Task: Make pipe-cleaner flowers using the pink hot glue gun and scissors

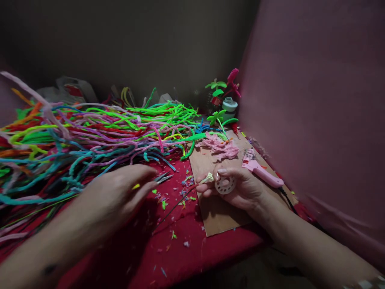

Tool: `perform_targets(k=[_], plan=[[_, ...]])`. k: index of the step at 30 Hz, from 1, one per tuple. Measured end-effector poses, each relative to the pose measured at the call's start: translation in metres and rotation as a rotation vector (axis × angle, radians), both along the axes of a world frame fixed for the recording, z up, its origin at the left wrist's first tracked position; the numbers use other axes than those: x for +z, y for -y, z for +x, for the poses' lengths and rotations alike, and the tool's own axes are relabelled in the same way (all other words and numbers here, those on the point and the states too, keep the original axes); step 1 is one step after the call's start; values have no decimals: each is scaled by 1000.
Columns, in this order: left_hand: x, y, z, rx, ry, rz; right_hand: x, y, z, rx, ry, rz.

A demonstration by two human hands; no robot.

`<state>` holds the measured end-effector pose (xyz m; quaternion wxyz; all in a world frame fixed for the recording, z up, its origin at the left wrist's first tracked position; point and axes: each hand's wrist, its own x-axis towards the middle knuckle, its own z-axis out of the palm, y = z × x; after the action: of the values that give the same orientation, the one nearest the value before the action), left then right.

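My right hand [237,184] is closed over the cardboard, gripping a white round bobbin [225,185] with holes around its face. Its fingers also hold a pale yellow tuft [207,178] like flower stamens, on a thin dark stem [180,200] that slants down to the left. My left hand [126,186] is over the red cloth, with fingers curled around small scissors [164,178]. The blades point right, toward my right hand, while most of the handle is hidden. A bit of yellow [136,186] shows between thumb and fingers.
A big heap of coloured pipe cleaners [99,136] covers the left. Pink fuzzy petals [222,146] and a pink glue gun [264,172] lie on the cardboard [222,220]. Behind stand fuzzy flowers [233,82] and a pale jar [229,105]. Fluff scraps litter the red cloth [186,261].
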<state>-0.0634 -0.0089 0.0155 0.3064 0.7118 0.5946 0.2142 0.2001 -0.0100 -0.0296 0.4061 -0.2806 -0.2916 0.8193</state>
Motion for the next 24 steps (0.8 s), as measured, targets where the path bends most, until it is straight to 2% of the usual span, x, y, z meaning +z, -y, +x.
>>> perform_targets(k=[1, 2, 4, 7, 9, 11, 13, 15, 17, 20, 24], plan=[[9, 0, 21, -98, 42, -14, 0, 1, -1, -2, 0, 15], [10, 3, 40, -184, 131, -71, 1, 1, -2, -4, -1, 28], [1, 12, 67, -255, 304, -185, 1, 1, -3, -13, -4, 49], [-17, 20, 81, -168, 402, -302, 2, 0, 0, -41, 14, 129], [-21, 20, 81, -106, 383, -282, 4, 1, 4, -109, 66, 264], [-21, 20, 79, -68, 307, -139, 7, 4, 9, -202, 160, 467], [-22, 20, 77, -71, 185, 106, 11, 11, 12, -256, 289, 707], [-25, 21, 75, -126, 56, 363, 15, 19, 10, -229, 431, 931], [-32, 22, 73, -197, -32, 542, 17, 25, 6, -177, 498, 1090], [-43, 22, 69, -255, -116, 702, 17, 27, 0, -147, 533, 1134], [-49, 23, 66, -311, -182, 866, 11, 22, -1, -152, 568, 1007]])
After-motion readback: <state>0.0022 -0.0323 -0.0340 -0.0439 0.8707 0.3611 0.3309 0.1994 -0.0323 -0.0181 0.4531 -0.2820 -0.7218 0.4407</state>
